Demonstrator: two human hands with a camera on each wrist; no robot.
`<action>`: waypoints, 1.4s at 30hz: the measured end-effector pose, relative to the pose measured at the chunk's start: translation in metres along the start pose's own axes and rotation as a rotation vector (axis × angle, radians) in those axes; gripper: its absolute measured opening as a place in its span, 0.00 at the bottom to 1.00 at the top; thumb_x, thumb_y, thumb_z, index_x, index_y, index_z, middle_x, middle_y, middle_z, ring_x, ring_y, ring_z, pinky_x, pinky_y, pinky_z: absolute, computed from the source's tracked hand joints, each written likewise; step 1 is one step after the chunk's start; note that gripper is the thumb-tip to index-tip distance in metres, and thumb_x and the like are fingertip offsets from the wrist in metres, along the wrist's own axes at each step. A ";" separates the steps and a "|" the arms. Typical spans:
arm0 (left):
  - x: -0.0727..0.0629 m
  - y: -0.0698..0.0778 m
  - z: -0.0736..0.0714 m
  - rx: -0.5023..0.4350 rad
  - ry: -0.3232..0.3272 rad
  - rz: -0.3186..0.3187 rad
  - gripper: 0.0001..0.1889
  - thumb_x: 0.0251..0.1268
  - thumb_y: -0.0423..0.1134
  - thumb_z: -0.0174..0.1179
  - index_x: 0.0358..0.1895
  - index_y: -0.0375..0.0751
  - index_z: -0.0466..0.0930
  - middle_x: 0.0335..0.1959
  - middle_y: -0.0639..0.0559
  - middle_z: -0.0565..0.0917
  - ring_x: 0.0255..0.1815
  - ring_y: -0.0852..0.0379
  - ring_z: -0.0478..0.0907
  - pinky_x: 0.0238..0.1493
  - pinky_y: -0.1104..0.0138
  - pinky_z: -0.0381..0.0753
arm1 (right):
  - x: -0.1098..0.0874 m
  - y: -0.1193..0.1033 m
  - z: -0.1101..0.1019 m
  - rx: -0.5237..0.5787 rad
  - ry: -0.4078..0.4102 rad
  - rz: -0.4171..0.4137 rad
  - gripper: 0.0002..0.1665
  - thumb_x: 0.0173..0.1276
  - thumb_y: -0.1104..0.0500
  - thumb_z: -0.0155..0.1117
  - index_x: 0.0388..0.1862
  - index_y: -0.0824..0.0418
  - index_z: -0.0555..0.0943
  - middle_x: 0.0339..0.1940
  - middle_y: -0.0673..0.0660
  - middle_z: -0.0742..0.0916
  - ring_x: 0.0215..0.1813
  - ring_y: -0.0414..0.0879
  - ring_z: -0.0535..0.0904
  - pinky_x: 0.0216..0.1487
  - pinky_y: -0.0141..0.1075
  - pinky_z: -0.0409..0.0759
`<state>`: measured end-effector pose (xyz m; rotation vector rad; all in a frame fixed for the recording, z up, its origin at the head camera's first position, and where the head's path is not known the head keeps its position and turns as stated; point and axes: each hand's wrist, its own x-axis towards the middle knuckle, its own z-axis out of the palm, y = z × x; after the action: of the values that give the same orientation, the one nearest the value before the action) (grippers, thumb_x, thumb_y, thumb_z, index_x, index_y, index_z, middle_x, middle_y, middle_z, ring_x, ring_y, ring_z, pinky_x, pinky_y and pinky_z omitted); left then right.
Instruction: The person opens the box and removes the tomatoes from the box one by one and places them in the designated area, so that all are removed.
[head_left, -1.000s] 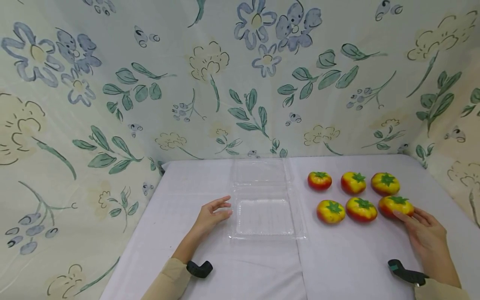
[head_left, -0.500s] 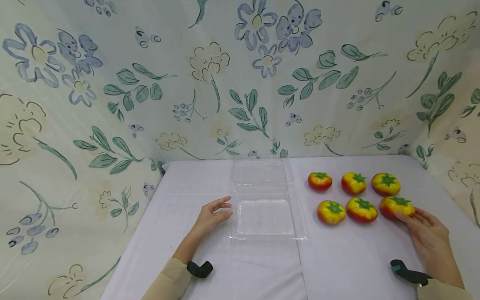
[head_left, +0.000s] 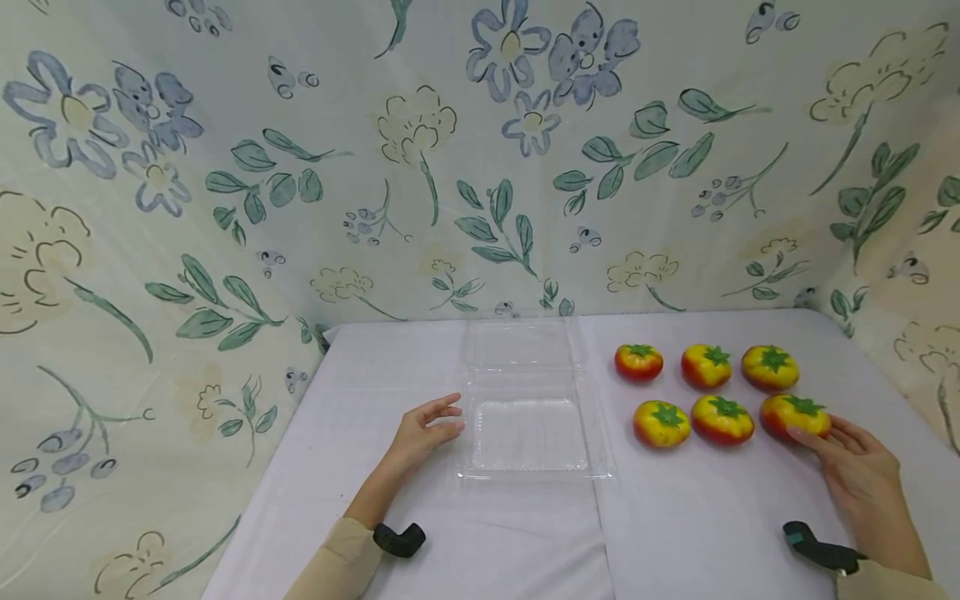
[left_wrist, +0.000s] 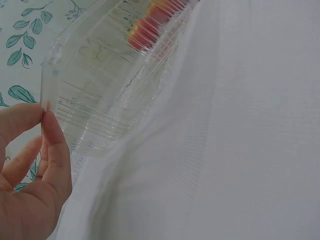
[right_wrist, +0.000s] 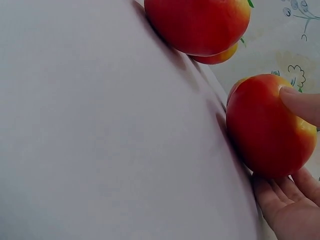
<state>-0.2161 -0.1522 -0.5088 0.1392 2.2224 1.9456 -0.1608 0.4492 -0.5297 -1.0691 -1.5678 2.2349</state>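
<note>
Beside the fingers of my left hand (head_left: 420, 433), a clear plastic box (head_left: 531, 433) lies on the white cloth with its lid (head_left: 521, 343) folded back. In the left wrist view, thumb and index fingertips pinch the thin rim of the box (left_wrist: 95, 85). At the right, my right hand (head_left: 858, 467) holds a red-and-yellow tomato (head_left: 795, 414) with a green star-shaped top. The right wrist view has the thumb (right_wrist: 302, 105) on one side of this tomato (right_wrist: 267, 127) and the fingers under the other side. It sits at or just above the cloth; I cannot tell which.
Several more tomatoes stand in two rows right of the box, such as a front one (head_left: 662, 425) and a back one (head_left: 639, 363). White cloth (head_left: 517, 533) covers the table. A flowered curtain (head_left: 420, 192) hangs behind and at both sides.
My right hand and the tomato in it have shifted very slightly to the right. The left hand, the box and the other tomatoes stay in place.
</note>
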 end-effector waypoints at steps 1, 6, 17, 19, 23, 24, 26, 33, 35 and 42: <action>0.000 0.000 0.000 -0.001 0.000 0.000 0.30 0.61 0.34 0.70 0.67 0.37 0.75 0.51 0.43 0.82 0.39 0.58 0.83 0.40 0.71 0.81 | 0.000 0.000 0.000 -0.005 0.001 -0.001 0.67 0.51 0.63 0.82 0.81 0.40 0.51 0.81 0.39 0.53 0.77 0.35 0.49 0.65 0.27 0.58; 0.000 0.000 0.000 -0.007 -0.001 -0.014 0.30 0.62 0.34 0.70 0.68 0.37 0.74 0.53 0.41 0.82 0.39 0.58 0.83 0.40 0.72 0.80 | 0.000 0.001 0.000 0.007 -0.001 -0.014 0.63 0.50 0.63 0.82 0.79 0.39 0.57 0.78 0.40 0.60 0.76 0.35 0.53 0.59 0.24 0.66; -0.010 0.024 0.001 -0.003 -0.033 -0.036 0.30 0.63 0.28 0.66 0.69 0.31 0.71 0.55 0.33 0.79 0.37 0.61 0.82 0.39 0.72 0.80 | -0.006 0.003 -0.003 0.124 -0.097 -0.125 0.36 0.51 0.74 0.78 0.53 0.44 0.78 0.40 0.37 0.81 0.45 0.30 0.76 0.33 0.20 0.80; -0.015 0.031 0.002 -0.010 -0.037 -0.030 0.29 0.64 0.28 0.66 0.69 0.31 0.71 0.55 0.32 0.79 0.37 0.61 0.82 0.40 0.72 0.80 | -0.004 0.003 -0.003 0.128 -0.096 -0.135 0.37 0.50 0.75 0.77 0.54 0.46 0.77 0.38 0.38 0.82 0.41 0.30 0.77 0.33 0.20 0.80; -0.016 0.030 0.002 -0.010 -0.035 -0.028 0.29 0.64 0.29 0.66 0.69 0.31 0.71 0.55 0.32 0.79 0.37 0.61 0.82 0.40 0.72 0.80 | -0.005 0.003 -0.002 0.129 -0.084 -0.141 0.38 0.49 0.76 0.78 0.54 0.46 0.78 0.37 0.38 0.83 0.40 0.30 0.77 0.32 0.20 0.80; -0.015 0.030 0.002 -0.010 -0.035 -0.028 0.29 0.64 0.29 0.66 0.69 0.31 0.71 0.56 0.32 0.79 0.37 0.62 0.82 0.39 0.72 0.80 | -0.006 0.002 -0.002 0.138 -0.090 -0.143 0.36 0.49 0.77 0.77 0.52 0.46 0.79 0.35 0.38 0.83 0.39 0.30 0.78 0.33 0.21 0.80; -0.015 0.030 0.002 -0.007 -0.036 -0.029 0.29 0.64 0.29 0.66 0.69 0.31 0.71 0.56 0.32 0.79 0.37 0.62 0.82 0.39 0.71 0.80 | -0.007 0.002 -0.002 0.143 -0.107 -0.143 0.34 0.49 0.77 0.77 0.48 0.46 0.81 0.33 0.38 0.84 0.38 0.29 0.78 0.32 0.21 0.80; -0.015 0.029 0.002 -0.009 -0.034 -0.025 0.29 0.64 0.29 0.66 0.68 0.30 0.71 0.56 0.30 0.79 0.40 0.60 0.83 0.40 0.72 0.80 | -0.009 0.002 -0.005 0.125 -0.143 -0.150 0.30 0.51 0.77 0.76 0.44 0.46 0.82 0.32 0.37 0.86 0.36 0.28 0.79 0.33 0.21 0.80; -0.015 0.029 0.002 -0.008 -0.034 -0.024 0.29 0.64 0.29 0.66 0.68 0.31 0.71 0.56 0.30 0.79 0.41 0.59 0.83 0.41 0.72 0.80 | -0.009 0.003 -0.005 0.120 -0.142 -0.153 0.31 0.50 0.77 0.76 0.44 0.46 0.82 0.32 0.37 0.86 0.36 0.28 0.79 0.32 0.21 0.80; -0.015 0.029 0.002 0.000 -0.035 -0.015 0.29 0.64 0.30 0.66 0.68 0.31 0.71 0.55 0.32 0.80 0.43 0.57 0.83 0.42 0.72 0.80 | -0.007 0.005 -0.005 0.094 -0.106 -0.171 0.34 0.47 0.77 0.78 0.46 0.45 0.82 0.33 0.36 0.85 0.38 0.27 0.78 0.32 0.19 0.78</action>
<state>-0.2024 -0.1487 -0.4788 0.1551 2.1953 1.9203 -0.1515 0.4469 -0.5317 -0.7725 -1.5150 2.2558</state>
